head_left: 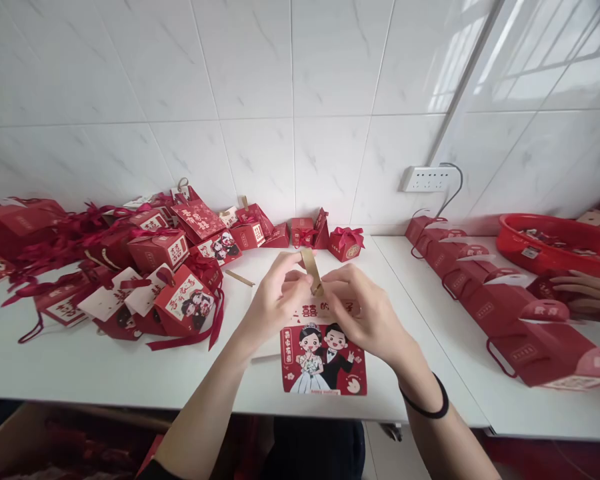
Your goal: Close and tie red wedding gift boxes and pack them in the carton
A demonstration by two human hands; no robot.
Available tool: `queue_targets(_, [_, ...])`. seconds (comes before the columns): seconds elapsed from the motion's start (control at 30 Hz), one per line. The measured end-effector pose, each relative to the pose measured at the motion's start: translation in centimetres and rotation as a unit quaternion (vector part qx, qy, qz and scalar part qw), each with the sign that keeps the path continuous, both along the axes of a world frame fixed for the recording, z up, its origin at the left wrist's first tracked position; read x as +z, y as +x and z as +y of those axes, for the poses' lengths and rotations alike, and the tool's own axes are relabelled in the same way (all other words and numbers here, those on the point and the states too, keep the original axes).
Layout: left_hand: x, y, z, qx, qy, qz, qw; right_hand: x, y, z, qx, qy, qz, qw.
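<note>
My left hand (pixel 275 297) and my right hand (pixel 363 310) meet over the white table (pixel 105 367), both pinching a looped gold ribbon (pixel 311 268) between their fingertips. Beneath the hands lies a flat red-and-white card (pixel 324 360) printed with a cartoon bride and groom. A black band sits on my right wrist.
A heap of red gift boxes with red ribbons (pixel 130 267) covers the table's left. Small red boxes (pixel 347 241) stand by the tiled wall. On the right table lie a row of flat red boxes (pixel 505 313), a red basket (pixel 555 243) and another person's hand (pixel 587 293). A power strip (pixel 429 179) hangs on the wall.
</note>
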State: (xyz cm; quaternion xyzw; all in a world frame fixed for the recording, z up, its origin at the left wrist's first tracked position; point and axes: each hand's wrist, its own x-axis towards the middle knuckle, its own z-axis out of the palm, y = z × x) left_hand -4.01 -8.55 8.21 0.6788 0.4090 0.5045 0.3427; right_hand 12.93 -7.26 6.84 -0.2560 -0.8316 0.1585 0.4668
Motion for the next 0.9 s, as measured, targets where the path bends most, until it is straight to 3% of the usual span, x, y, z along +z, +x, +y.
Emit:
queue_targets(0.13, [2.1, 0.1, 0.9, 0.029, 0.025, -0.007, 0.999, 1.9, -0.2, 1.0, -0.009, 0.038, -0.003, 0.999])
queue_targets(0.27, [2.9, 0.5, 1.2, 0.030, 0.003, -0.008, 1.000, 2.2, 0.0, 1.7, -0.017, 0.048, 0.005, 0.999])
queue_targets(0.4, [2.8, 0.9, 1.9, 0.038, -0.041, 0.013, 0.998, 2.0, 0.5, 2.8, -0.006, 0.034, -0.021, 0.999])
queue_targets(0.63, [1.8, 1.1, 3.4, 0.059, -0.004, 0.001, 0.998, 1.8, 0.5, 4.0, 0.005, -0.012, -0.029, 1.000])
queue_targets(0.9, [1.6, 1.0, 3.2, 0.060, 0.028, -0.015, 0.998, 1.6, 0.1, 3.7, 0.010, -0.033, -0.014, 0.999])
